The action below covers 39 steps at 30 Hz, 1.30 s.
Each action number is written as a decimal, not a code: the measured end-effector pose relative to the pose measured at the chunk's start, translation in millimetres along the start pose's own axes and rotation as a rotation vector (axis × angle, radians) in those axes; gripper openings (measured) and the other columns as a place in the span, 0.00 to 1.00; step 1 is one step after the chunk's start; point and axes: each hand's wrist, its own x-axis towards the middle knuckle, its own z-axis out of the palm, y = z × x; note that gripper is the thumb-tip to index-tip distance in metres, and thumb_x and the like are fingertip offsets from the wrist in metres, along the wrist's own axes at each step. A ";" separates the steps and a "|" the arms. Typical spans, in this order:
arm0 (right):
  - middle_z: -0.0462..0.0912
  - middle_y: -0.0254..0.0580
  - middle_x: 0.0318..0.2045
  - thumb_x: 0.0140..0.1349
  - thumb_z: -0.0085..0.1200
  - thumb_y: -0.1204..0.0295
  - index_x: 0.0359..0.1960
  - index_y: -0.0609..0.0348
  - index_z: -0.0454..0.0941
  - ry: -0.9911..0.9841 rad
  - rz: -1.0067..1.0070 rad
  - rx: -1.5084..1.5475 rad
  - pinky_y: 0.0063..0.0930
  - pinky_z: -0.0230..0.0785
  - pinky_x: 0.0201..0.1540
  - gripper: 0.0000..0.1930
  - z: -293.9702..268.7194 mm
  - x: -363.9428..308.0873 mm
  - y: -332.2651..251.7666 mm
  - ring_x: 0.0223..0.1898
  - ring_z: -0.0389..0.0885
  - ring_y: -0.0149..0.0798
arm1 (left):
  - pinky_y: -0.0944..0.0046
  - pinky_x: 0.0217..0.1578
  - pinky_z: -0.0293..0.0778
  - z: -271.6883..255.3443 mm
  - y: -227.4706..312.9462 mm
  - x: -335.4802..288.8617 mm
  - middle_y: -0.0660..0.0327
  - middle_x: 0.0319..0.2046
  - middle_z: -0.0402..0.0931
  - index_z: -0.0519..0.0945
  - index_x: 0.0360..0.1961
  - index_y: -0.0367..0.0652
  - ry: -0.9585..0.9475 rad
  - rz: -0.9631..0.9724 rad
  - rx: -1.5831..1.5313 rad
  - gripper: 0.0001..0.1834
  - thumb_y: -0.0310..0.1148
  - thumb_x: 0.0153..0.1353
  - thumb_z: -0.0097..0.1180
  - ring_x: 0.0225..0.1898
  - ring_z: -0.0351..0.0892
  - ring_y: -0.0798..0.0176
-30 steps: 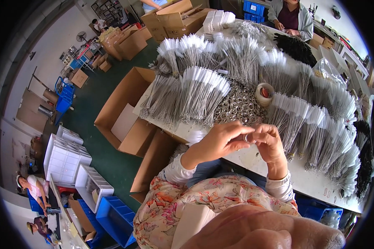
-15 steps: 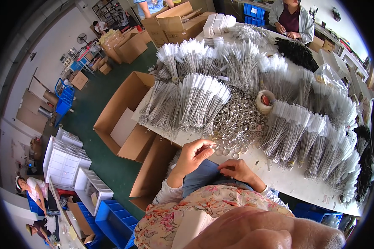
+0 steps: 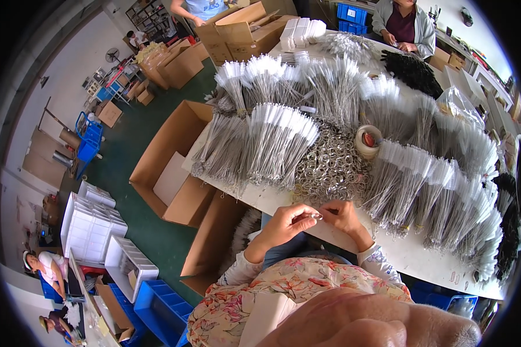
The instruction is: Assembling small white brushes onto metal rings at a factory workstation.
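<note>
Close together at the table's front edge, my two hands meet over a small shiny metal ring. My left hand pinches the ring between thumb and fingers. Touching or almost touching it, my right hand is closed, its fingertips at the ring's right side; whether they hold something too is hidden. Just beyond lies a heap of loose metal rings. Bundles of thin wire brushes with white bristle ends stand left of the heap, and more wire brushes lie to its right.
A white round tub with something red inside stands beside the rings. Black brushes lie at the far right. Open cardboard boxes stand left of the table. Across the table sits a person; blue crates are at lower left.
My right hand has risen from my lap and moved forward to meet my left. The left hand has shifted right and slightly nearer me, with the ring still pinched.
</note>
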 end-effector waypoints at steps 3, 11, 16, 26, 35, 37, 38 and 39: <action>0.80 0.44 0.22 0.49 0.59 0.70 0.29 0.63 0.81 0.032 -0.008 0.011 0.26 0.67 0.25 0.09 -2.0 2.2 -0.3 0.21 0.77 0.34 | 0.78 0.24 0.63 2.5 -4.6 0.7 0.70 0.23 0.71 0.77 0.40 0.35 -0.021 0.013 -0.006 0.12 0.33 0.61 0.55 0.24 0.65 0.81; 0.80 0.45 0.23 0.50 0.59 0.71 0.28 0.64 0.81 0.080 -0.056 -0.001 0.27 0.68 0.25 0.08 1.3 -1.2 0.4 0.21 0.77 0.35 | 0.77 0.27 0.65 4.8 -9.9 1.8 0.68 0.24 0.72 0.77 0.39 0.36 -0.076 0.015 0.018 0.11 0.32 0.60 0.56 0.25 0.67 0.79; 0.80 0.46 0.23 0.50 0.59 0.72 0.28 0.64 0.80 0.094 -0.095 -0.013 0.26 0.68 0.25 0.07 1.8 -1.9 -1.1 0.21 0.77 0.36 | 0.77 0.27 0.65 6.8 -9.1 1.5 0.68 0.24 0.73 0.77 0.38 0.36 -0.099 0.008 0.037 0.11 0.33 0.58 0.58 0.26 0.68 0.79; 0.80 0.46 0.23 0.50 0.59 0.73 0.28 0.65 0.80 0.106 -0.108 -0.021 0.26 0.68 0.25 0.07 2.3 -2.8 -3.5 0.21 0.77 0.36 | 0.76 0.26 0.65 9.0 -13.9 0.9 0.68 0.24 0.73 0.77 0.38 0.36 -0.102 -0.001 0.043 0.12 0.33 0.57 0.59 0.25 0.67 0.79; 0.80 0.45 0.23 0.50 0.59 0.73 0.28 0.65 0.80 0.110 -0.113 -0.003 0.26 0.68 0.25 0.07 5.0 1.5 1.4 0.21 0.77 0.36 | 0.76 0.26 0.65 8.6 -18.6 3.1 0.68 0.24 0.73 0.77 0.37 0.36 -0.089 0.016 0.037 0.12 0.34 0.57 0.60 0.25 0.67 0.79; 0.80 0.45 0.23 0.50 0.59 0.73 0.28 0.65 0.80 0.115 -0.128 -0.013 0.26 0.68 0.25 0.07 4.4 0.3 2.7 0.22 0.77 0.36 | 0.76 0.26 0.66 10.0 -20.6 3.4 0.68 0.24 0.73 0.77 0.37 0.36 -0.102 0.030 0.068 0.13 0.34 0.57 0.60 0.25 0.67 0.79; 0.80 0.45 0.23 0.50 0.59 0.73 0.28 0.65 0.80 0.118 -0.126 -0.014 0.26 0.68 0.25 0.07 2.8 -0.5 1.9 0.22 0.77 0.36 | 0.76 0.26 0.66 10.9 -20.0 3.8 0.68 0.24 0.73 0.77 0.37 0.36 -0.106 0.030 0.067 0.13 0.34 0.57 0.60 0.25 0.67 0.79; 0.80 0.45 0.23 0.50 0.59 0.73 0.28 0.64 0.80 0.116 -0.130 -0.028 0.26 0.68 0.25 0.07 1.4 -2.1 0.8 0.22 0.77 0.36 | 0.76 0.26 0.66 11.8 -19.9 3.8 0.68 0.24 0.73 0.77 0.38 0.36 -0.113 0.022 0.074 0.13 0.34 0.56 0.60 0.25 0.67 0.79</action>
